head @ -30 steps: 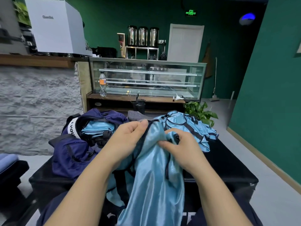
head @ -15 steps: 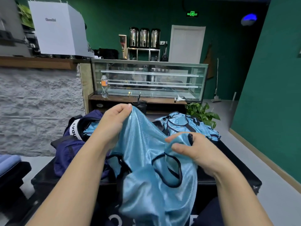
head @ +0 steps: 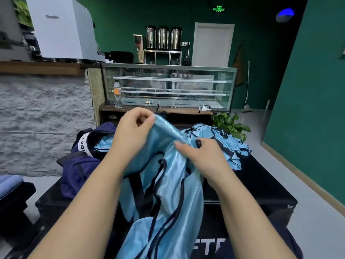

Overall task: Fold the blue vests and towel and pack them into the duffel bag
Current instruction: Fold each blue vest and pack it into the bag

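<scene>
The left hand [head: 133,131] pinches the top edge of a shiny blue vest [head: 168,193] and the right hand [head: 203,156] grips it just beside, holding it up over the near edge of the black table [head: 261,187]. It looks light, soft and slippery, so I would hold it by the dark trim at the shoulders. I count one vest held, a pile [head: 224,141] of more at the far right corner, and one duffel bag [head: 82,165] at the left edge with blue cloth inside.

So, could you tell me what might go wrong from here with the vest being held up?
The vest hangs bunched from the left hand and right hand, so its dark trim loops could tangle and spoil the fold. Its slick-looking fabric might slip from the left pinch. The loose vest pile sits near the table's far edge and might slide off.
</scene>
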{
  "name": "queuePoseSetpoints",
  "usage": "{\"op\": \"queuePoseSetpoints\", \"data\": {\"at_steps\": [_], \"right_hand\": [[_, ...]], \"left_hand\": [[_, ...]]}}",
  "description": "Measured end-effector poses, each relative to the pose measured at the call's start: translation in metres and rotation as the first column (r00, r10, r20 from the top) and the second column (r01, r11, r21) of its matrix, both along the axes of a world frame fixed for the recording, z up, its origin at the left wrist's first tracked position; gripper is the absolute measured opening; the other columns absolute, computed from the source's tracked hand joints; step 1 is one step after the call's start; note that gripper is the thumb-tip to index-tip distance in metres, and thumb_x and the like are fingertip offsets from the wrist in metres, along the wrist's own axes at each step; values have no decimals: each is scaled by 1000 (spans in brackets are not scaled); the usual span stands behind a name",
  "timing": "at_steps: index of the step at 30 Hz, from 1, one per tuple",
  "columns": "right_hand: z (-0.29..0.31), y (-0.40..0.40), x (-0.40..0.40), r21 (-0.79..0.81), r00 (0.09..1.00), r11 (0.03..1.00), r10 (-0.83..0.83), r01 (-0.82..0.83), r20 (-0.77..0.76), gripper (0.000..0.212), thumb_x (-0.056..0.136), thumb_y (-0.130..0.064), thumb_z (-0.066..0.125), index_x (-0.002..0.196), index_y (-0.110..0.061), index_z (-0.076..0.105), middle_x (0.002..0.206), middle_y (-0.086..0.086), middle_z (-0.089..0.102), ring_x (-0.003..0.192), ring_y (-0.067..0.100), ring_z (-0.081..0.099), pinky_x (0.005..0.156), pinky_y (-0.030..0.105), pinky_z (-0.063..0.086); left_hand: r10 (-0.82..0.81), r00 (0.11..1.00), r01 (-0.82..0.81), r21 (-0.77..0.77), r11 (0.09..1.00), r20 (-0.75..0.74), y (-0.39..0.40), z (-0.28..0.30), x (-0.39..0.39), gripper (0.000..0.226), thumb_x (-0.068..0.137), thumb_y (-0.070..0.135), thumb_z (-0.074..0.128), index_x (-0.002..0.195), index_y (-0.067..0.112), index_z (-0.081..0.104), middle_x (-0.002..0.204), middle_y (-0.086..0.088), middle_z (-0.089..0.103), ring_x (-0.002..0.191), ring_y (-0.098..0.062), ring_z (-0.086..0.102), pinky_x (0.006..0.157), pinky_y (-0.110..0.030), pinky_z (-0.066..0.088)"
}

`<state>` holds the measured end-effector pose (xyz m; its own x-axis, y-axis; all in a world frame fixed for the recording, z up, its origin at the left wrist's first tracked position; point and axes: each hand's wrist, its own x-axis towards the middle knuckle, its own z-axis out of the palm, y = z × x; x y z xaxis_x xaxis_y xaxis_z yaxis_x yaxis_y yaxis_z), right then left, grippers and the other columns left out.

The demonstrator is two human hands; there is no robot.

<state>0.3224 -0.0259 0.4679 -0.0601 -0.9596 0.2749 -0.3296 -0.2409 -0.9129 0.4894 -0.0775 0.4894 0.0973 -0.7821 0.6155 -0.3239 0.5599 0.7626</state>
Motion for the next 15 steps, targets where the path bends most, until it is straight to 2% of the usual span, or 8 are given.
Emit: {"op": "queuePoseSetpoints", "data": {"at_steps": [2, 5, 6, 8, 10, 12, 15], "right_hand": [[3, -6, -8, 1, 993, 996, -85, 85, 77, 38, 82, -33, 72, 62, -13, 47, 58, 5, 44, 49, 14, 38, 49, 25, 28], [7, -12, -13, 37, 967, 991, -134, 129, 217, 34, 76, -39, 73, 73, -7, 61, 68, 9, 57, 60, 19, 53, 61, 32, 39], [8, -13, -15, 39, 958, 990, -139, 134, 251, 32, 77, -38, 73, 75, -9, 61, 69, 9, 58, 62, 20, 54, 62, 33, 41], [10, -12, -18, 29, 948, 990, -141, 138, 285, 26, 80, -35, 72, 77, -12, 60, 71, 10, 58, 63, 20, 54, 62, 33, 42], [11, -11, -21, 21, 945, 988, -155, 156, 287, 30, 76, -41, 72, 78, -14, 59, 73, 10, 59, 64, 20, 55, 64, 34, 43], [13, -9, -25, 19, 942, 984, -175, 177, 285, 39, 69, -48, 71, 80, -12, 62, 75, 14, 63, 66, 23, 57, 66, 36, 45], [15, -7, -34, 13, 934, 979, -197, 203, 298, 34, 80, -40, 72, 83, -7, 65, 84, 19, 69, 68, 23, 59, 68, 37, 47]], "left_hand": [[27, 999, -27, 38, 999, -18, 5, -6, -3, 19, 87, 19, 68, 73, 23, 55, 63, 9, 49, 53, -2, 42, 57, -19, 36], [-234, 968, 247, 189, 950, -91, 20, -16, -18, 23, 80, 23, 73, 71, 15, 54, 50, 10, 51, 44, -3, 44, 49, -18, 38], [-303, 952, 302, 254, 919, -34, 24, -22, -22, 24, 78, 27, 75, 73, 15, 55, 52, 10, 53, 46, -3, 46, 49, -18, 39], [-357, 921, 287, 351, 892, 157, 27, -37, -27, 39, 66, 44, 83, 81, 18, 57, 63, 14, 57, 55, -2, 49, 56, -19, 41], [-356, 903, 243, 396, 886, 242, 24, -50, -27, 58, 54, 62, 76, 90, 19, 61, 76, 10, 64, 65, -4, 54, 67, -32, 49], [-362, 900, 247, 402, 882, 242, 24, -54, -25, 67, 55, 69, 62, 91, 12, 65, 77, -4, 65, 67, -11, 51, 68, -40, 49], [-419, 902, 351, 384, 854, 107, 30, -49, -23, 86, 62, 74, 61, 91, -7, 58, 76, -6, 53, 72, -13, 43, 69, -35, 35]]}}
